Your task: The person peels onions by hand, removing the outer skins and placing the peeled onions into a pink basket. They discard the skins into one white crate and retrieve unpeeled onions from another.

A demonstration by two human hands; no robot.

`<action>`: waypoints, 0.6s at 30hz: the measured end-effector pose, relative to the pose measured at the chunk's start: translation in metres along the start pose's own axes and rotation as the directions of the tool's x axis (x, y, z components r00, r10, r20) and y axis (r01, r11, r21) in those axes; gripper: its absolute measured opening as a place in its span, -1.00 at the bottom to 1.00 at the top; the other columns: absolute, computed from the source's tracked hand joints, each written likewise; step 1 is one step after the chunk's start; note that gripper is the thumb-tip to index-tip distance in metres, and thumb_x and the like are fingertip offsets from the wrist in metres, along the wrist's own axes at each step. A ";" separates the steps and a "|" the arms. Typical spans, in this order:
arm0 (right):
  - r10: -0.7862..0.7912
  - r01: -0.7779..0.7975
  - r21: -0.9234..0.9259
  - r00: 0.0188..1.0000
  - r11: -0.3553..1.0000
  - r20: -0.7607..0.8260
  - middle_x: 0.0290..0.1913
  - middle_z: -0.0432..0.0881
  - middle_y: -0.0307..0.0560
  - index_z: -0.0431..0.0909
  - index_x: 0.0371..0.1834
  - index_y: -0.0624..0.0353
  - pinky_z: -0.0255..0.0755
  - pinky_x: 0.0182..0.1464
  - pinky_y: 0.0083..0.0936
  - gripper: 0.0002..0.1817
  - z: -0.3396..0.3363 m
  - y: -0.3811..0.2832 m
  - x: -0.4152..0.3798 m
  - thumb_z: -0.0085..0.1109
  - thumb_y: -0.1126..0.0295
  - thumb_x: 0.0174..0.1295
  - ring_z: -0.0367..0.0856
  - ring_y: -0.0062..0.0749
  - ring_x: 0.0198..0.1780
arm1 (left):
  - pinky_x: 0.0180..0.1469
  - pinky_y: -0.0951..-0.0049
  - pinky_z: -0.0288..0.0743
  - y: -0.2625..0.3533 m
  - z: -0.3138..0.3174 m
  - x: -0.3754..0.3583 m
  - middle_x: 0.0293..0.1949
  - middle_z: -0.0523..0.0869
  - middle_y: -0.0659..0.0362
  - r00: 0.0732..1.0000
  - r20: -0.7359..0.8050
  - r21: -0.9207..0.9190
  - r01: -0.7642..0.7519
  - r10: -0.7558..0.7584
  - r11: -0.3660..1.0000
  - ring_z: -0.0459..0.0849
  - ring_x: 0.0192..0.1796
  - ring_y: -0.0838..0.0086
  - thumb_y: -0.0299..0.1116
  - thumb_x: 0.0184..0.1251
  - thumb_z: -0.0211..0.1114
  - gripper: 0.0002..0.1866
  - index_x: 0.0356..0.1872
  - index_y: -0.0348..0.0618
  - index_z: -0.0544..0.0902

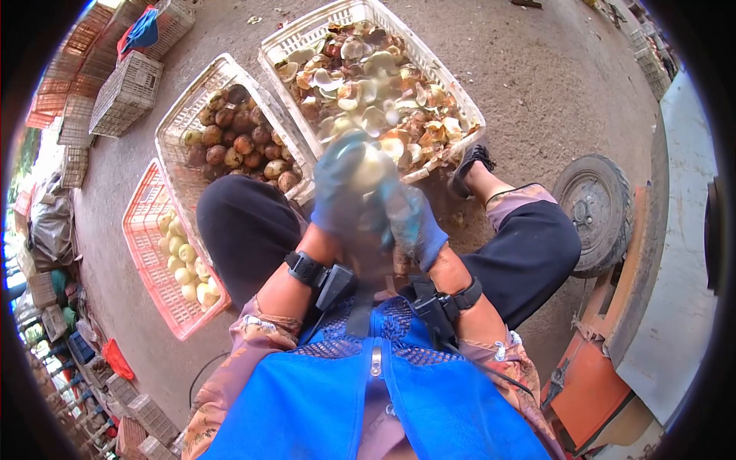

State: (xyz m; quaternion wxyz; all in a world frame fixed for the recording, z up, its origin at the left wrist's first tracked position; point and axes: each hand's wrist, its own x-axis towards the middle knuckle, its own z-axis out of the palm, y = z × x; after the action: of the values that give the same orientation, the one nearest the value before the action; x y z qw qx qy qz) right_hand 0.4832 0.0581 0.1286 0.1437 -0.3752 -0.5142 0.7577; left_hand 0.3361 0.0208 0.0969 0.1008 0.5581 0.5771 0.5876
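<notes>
Both hands wear blue-grey gloves and come together in front of my knees, smeared by motion. My left hand [340,188] is closed around a pale round fruit [369,170], whose outline is blurred. Close against it, my right hand [414,218] has its fingers curled in; what they grip is hidden. Just beyond the hands, a white crate [303,130] holds curved pale and brown peelings [372,84]. Left of it, brown round fruits [238,138] fill part of another white crate [175,126]. Pale peeled fruits [182,261] lie in a pink crate [142,218] near my left knee.
At the right are a wheel [594,215] and a grey metal panel [682,230] above an orange part [594,391]. Stacked crates [126,92] stand at the upper left. My legs bend on both sides of the hands, a shoe [469,170] beside the peelings crate.
</notes>
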 end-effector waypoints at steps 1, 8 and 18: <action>0.021 -0.021 -0.016 1.000 1.000 -0.002 -0.53 0.49 -0.24 0.08 0.60 0.09 0.33 -0.60 -0.64 -0.42 -0.001 -0.003 0.000 -0.14 0.30 0.56 0.40 -0.60 -0.60 | 0.10 0.24 0.61 0.001 -0.002 0.002 0.04 0.70 -0.02 1.000 0.002 0.000 0.000 0.000 1.000 0.71 0.06 0.21 -0.54 0.16 0.38 -0.57 0.09 -0.17 0.54; -0.117 0.119 0.035 0.991 0.992 -0.063 -0.55 0.50 -0.18 0.31 0.42 0.26 0.33 -0.66 -0.59 -0.51 0.011 0.030 0.004 -0.10 0.21 0.55 0.41 -0.55 -0.67 | 0.09 0.20 0.61 -0.012 0.001 -0.005 0.04 0.69 -0.09 0.994 0.001 0.123 -0.110 0.111 0.986 0.73 0.03 0.07 -0.67 0.03 0.43 -0.47 0.08 -0.13 0.51; 0.229 -0.218 0.290 0.973 0.932 -0.005 -0.54 0.63 -0.13 0.59 -0.21 0.23 0.33 -0.67 -0.65 -0.42 0.008 0.001 -0.003 -0.09 -0.15 0.49 0.47 -0.51 -0.72 | 0.21 0.14 0.50 -0.001 -0.001 0.000 0.06 0.67 -0.11 0.994 0.056 0.227 0.075 -0.090 0.971 0.65 0.11 -0.03 -0.45 0.01 0.45 -0.40 0.17 -0.20 0.50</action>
State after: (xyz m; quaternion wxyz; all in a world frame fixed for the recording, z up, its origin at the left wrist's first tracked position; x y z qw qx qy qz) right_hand 0.4798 0.0507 0.1303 0.1197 -0.4210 -0.3498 0.8283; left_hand 0.3353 0.0209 0.0968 0.0806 0.5605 0.6590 0.4951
